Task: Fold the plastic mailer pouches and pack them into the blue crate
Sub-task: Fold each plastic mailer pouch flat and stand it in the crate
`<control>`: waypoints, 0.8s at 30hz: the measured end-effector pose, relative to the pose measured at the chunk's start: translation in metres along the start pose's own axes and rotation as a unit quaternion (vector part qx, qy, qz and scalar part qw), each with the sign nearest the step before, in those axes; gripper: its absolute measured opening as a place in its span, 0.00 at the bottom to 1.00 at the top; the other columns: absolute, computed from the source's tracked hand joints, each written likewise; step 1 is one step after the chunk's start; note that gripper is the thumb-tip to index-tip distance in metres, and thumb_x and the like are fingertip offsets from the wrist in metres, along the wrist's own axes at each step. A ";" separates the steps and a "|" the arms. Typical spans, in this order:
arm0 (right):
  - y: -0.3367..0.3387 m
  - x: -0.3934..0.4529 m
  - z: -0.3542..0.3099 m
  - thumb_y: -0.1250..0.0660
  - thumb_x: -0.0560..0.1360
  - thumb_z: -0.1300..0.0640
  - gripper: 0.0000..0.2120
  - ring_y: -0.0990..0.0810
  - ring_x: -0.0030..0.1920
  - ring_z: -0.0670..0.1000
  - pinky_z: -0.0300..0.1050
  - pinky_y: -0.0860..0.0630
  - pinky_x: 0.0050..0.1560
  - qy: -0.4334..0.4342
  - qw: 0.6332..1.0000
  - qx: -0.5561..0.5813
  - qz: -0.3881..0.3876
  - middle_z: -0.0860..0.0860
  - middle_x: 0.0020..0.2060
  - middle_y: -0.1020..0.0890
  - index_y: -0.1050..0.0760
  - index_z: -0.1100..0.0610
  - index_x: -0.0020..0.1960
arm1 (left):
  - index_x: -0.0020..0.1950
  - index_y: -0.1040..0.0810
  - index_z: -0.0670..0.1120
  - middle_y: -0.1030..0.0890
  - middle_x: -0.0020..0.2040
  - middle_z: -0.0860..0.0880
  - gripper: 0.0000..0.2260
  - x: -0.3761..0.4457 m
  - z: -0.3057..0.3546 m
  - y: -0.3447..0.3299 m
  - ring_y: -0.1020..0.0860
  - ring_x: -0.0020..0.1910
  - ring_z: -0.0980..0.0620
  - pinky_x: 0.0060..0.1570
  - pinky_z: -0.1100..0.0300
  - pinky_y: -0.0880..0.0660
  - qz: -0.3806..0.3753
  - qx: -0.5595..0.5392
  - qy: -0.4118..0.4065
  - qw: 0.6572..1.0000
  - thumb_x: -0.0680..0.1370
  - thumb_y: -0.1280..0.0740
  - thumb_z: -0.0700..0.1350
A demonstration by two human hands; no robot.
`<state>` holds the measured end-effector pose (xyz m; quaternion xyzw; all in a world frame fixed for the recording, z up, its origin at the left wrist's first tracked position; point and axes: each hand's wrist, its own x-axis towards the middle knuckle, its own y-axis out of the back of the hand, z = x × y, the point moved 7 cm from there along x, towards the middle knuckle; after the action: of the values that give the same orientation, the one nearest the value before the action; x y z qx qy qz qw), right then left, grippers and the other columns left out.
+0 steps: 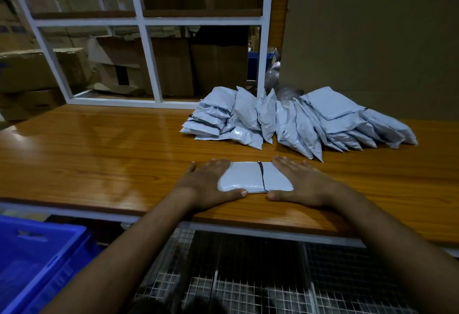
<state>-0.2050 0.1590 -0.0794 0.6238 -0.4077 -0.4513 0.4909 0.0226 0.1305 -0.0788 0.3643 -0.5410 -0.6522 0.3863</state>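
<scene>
From the head camera, you are at the folding step: your left hand (211,184) and right hand (300,184) lie flat, fingers straight, pressing the ends of a folded mailer pouch (250,177) at the wooden counter's (99,154) near edge. Next, I judge, you lift it toward the blue crate (37,259) lower left; the unfolded pile (298,122) waits beyond

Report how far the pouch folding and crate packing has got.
Done: one pouch lies folded at the near edge of the wooden table.
In hand: the left hand and the right hand press flat on its two ends.
Left: it is not yet in the blue crate, whose inside is hardly visible, and a pile of pouches waits behind.
</scene>
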 end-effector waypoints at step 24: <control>-0.005 -0.039 -0.122 0.37 0.78 0.55 0.38 0.25 0.65 0.44 0.40 0.29 0.59 0.067 0.933 0.342 0.088 0.45 0.72 0.28 0.54 0.42 0.81 | 0.80 0.39 0.49 0.34 0.78 0.50 0.36 -0.122 -0.029 -0.001 0.34 0.75 0.49 0.71 0.51 0.32 0.196 0.114 -0.141 0.964 0.76 0.30 0.58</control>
<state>-0.0971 0.2268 -0.0645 0.7447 -0.5567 -0.1965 0.3113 0.1013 0.2281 -0.0767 0.1971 -0.7213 -0.5428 0.3824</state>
